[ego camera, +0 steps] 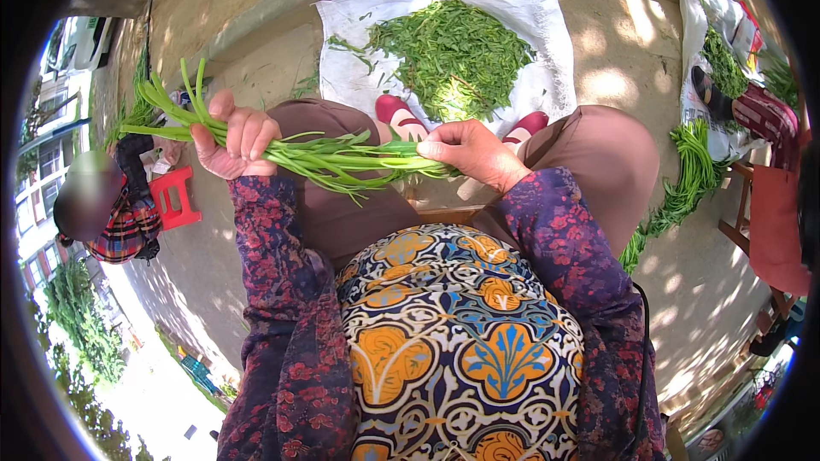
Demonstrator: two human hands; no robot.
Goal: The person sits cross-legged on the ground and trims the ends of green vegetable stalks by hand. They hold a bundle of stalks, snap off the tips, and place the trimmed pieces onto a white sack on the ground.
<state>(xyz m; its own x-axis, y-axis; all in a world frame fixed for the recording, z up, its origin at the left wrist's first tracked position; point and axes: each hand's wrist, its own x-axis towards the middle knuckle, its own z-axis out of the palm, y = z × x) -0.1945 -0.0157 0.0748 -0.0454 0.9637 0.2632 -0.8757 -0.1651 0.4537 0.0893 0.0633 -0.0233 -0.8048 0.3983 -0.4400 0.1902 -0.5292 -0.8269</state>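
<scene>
My left hand (237,134) is wrapped around a bundle of long green vegetable stems (320,157), with the thick bare ends sticking out to the left. At the thin, leafy end, my right hand (471,150) pinches leaves between thumb and fingers. The bundle lies level across my lap, above my knees. Beyond it, between and past my red shoes (400,112), a heap of loose green leaves (455,54) is spread on a white woven sheet (349,86) on the ground.
At left, a person (128,218) bends beside a red plastic stool (174,198). To the right lies a pile of long green stems (695,163), near another person's leg (765,118) and a wooden chair with a reddish cover (775,224). A concrete kerb (269,19) runs behind the sheet.
</scene>
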